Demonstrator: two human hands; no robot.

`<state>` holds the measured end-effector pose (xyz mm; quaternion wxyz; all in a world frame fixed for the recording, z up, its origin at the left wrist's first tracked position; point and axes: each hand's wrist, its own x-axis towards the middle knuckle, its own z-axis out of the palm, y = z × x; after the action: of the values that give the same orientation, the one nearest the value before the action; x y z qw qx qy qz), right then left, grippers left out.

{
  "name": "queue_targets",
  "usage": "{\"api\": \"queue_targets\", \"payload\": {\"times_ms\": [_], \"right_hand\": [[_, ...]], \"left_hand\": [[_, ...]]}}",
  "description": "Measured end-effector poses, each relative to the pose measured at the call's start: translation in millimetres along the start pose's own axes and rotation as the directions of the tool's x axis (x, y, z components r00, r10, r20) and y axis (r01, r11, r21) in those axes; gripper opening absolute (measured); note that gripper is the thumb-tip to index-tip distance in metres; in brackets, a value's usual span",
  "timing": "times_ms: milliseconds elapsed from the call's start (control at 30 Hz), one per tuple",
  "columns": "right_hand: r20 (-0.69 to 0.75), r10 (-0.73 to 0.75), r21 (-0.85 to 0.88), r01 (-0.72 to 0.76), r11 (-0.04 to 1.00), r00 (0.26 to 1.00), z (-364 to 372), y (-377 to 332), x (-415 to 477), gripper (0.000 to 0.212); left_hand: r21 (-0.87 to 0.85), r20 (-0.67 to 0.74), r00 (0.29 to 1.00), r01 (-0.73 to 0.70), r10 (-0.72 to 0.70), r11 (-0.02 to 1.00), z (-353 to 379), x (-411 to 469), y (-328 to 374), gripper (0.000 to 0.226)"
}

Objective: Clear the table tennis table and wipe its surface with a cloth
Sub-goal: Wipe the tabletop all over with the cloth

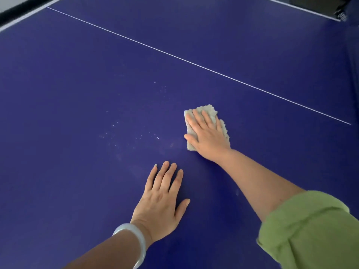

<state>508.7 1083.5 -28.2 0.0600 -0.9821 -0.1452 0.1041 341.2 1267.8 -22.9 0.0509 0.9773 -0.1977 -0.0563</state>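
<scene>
The blue table tennis table (77, 74) fills the view, crossed by a thin white centre line (194, 63). A folded pale beige cloth (208, 111) lies on the surface right of centre. My right hand (206, 135) presses flat on the cloth with straight fingers. My left hand (162, 199) rests flat on the bare table nearer to me, fingers straight, holding nothing. Pale specks and smears (132, 133) dot the surface to the left of the cloth.
The table's white edge line and dark rim (17, 18) run along the far left corner. At the far right, a dark net clamp (342, 15) sits by the other white edge. A pale bangle (136, 241) circles my left wrist.
</scene>
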Motion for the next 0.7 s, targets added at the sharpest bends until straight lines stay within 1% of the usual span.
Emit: {"api": "queue_targets", "payload": {"times_ms": [33, 67, 100, 133, 167, 200, 233, 267, 300, 333, 367, 400, 433, 467, 500, 533, 567, 600, 633, 667, 700], "right_hand": [[-0.002, -0.002, -0.009, 0.002, 1.000, 1.000, 2, 10, -16, 0.065], [-0.009, 0.044, 0.003, -0.044, 0.999, 0.999, 2, 27, -30, 0.064], [-0.010, 0.142, 0.027, -0.141, 0.990, 0.990, 1, 47, -46, 0.063], [-0.005, 0.274, 0.053, -0.273, 0.961, 0.962, -1, 68, -65, 0.062], [-0.008, 0.410, 0.079, -0.408, 0.910, 0.912, -2, 86, -86, 0.061], [-0.025, 0.530, 0.100, -0.525, 0.845, 0.848, -3, 98, -107, 0.061], [-0.045, 0.620, 0.117, -0.612, 0.782, 0.783, -1, 101, -126, 0.061], [-0.057, 0.664, 0.129, -0.655, 0.745, 0.745, 3, 95, -140, 0.061], [-0.058, 0.659, 0.139, -0.648, 0.749, 0.750, 9, 81, -151, 0.061], [-0.053, 0.598, 0.132, -0.588, 0.798, 0.800, 15, 61, -159, 0.061], [-0.056, 0.484, 0.117, -0.476, 0.872, 0.873, 22, 39, -167, 0.060], [-0.056, 0.335, 0.094, -0.329, 0.940, 0.941, 30, 20, -177, 0.060], [-0.065, 0.183, 0.050, -0.180, 0.982, 0.981, 37, 8, -188, 0.060], [-0.073, 0.086, 0.001, -0.087, 0.996, 0.994, 40, 6, -200, 0.060], [-0.071, 0.090, -0.020, -0.092, 0.996, 0.993, 41, 14, -210, 0.059], [-0.079, 0.198, -0.025, -0.200, 0.979, 0.977, 42, 27, -221, 0.059], [-0.081, 0.390, -0.004, -0.392, 0.920, 0.917, 41, 39, -232, 0.059], [-0.078, 0.597, 0.052, -0.595, 0.802, 0.798, 39, 48, -242, 0.061], [-0.071, 0.745, 0.118, -0.736, 0.667, 0.664, 39, 50, -249, 0.062], [-0.066, 0.823, 0.173, -0.806, 0.566, 0.564, 39, 44, -251, 0.062], [-0.075, 0.849, 0.206, -0.825, 0.527, 0.523, 41, 29, -250, 0.062]], "left_hand": [[0.000, 0.000, 1.000, 0.002, -0.002, 1.000, 0, 0, 0, 0.067], [-0.001, 0.000, 1.000, 0.008, -0.008, 1.000, 0, 0, 0, 0.067], [-0.003, 0.003, 1.000, 0.010, -0.010, 1.000, 0, -1, 0, 0.067], [-0.003, 0.010, 1.000, 0.008, -0.008, 1.000, 0, -1, 0, 0.067], [-0.001, 0.019, 1.000, 0.007, -0.007, 1.000, 0, -1, 1, 0.067], [-0.001, 0.025, 1.000, 0.007, -0.007, 1.000, 1, -1, 1, 0.067], [0.002, 0.029, 1.000, 0.006, -0.006, 1.000, 1, -2, 1, 0.068], [0.005, 0.028, 1.000, 0.004, -0.004, 1.000, 2, -2, 1, 0.068], [0.011, 0.024, 1.000, 0.001, -0.001, 1.000, 2, -2, 1, 0.068], [0.016, 0.020, 1.000, -0.002, 0.002, 1.000, 2, -2, 1, 0.068], [0.020, 0.015, 1.000, -0.003, 0.003, 1.000, 2, -2, 1, 0.068], [0.020, 0.010, 1.000, -0.004, 0.003, 1.000, 2, -2, 1, 0.068], [0.020, 0.005, 1.000, -0.003, 0.003, 1.000, 2, -2, 1, 0.069], [0.019, 0.006, 1.000, -0.001, 0.001, 1.000, 1, -2, 2, 0.069], [0.020, 0.008, 1.000, 0.001, -0.001, 1.000, 1, -2, 2, 0.069], [0.021, 0.010, 1.000, 0.001, -0.001, 1.000, 0, -2, 2, 0.069], [0.023, 0.009, 1.000, -0.002, 0.002, 1.000, 0, -2, 1, 0.069], [0.023, 0.009, 1.000, -0.005, 0.005, 1.000, 1, -2, 1, 0.069], [0.023, 0.012, 1.000, -0.008, 0.008, 1.000, 1, -2, 1, 0.069], [0.024, 0.014, 1.000, -0.009, 0.009, 1.000, 2, -2, 1, 0.069], [0.027, 0.012, 1.000, -0.009, 0.009, 1.000, 2, -2, 1, 0.069]]}}
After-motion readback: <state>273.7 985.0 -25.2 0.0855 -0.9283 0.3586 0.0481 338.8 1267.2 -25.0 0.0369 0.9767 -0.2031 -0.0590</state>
